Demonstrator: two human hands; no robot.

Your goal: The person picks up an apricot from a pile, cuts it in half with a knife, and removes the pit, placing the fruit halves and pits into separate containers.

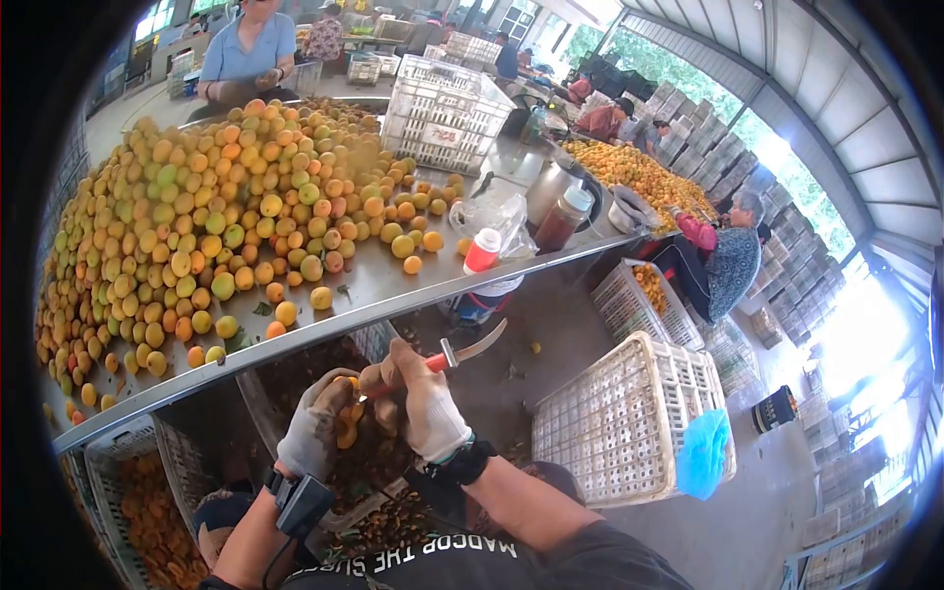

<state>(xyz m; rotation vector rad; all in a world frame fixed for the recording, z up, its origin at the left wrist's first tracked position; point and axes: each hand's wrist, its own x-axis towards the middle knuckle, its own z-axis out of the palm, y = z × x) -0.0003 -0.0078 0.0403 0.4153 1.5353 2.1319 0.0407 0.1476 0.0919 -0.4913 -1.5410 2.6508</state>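
Observation:
My left hand [317, 425], in a soiled white work glove, is closed around an apricot [349, 425] that looks cut, with orange flesh showing. Close beside it, my right hand [429, 405], also gloved, grips the red handle of a curved knife [436, 363]. The knife's hooked blade [482, 342] points away to the right, and the fingers cover part of the handle. Both hands are just below the metal table's front edge [324, 329]. Beneath them lie apricot pieces [379, 516], partly hidden by my arms.
Whole apricots [226, 216] are heaped on the table, with a white crate [447, 113] behind. A red-and-white bottle [483, 251] stands near the edge. An upright crate [615, 423] with a blue bag [703, 452] is at right; a crate of apricot halves [152, 511] at lower left. Other people sit nearby.

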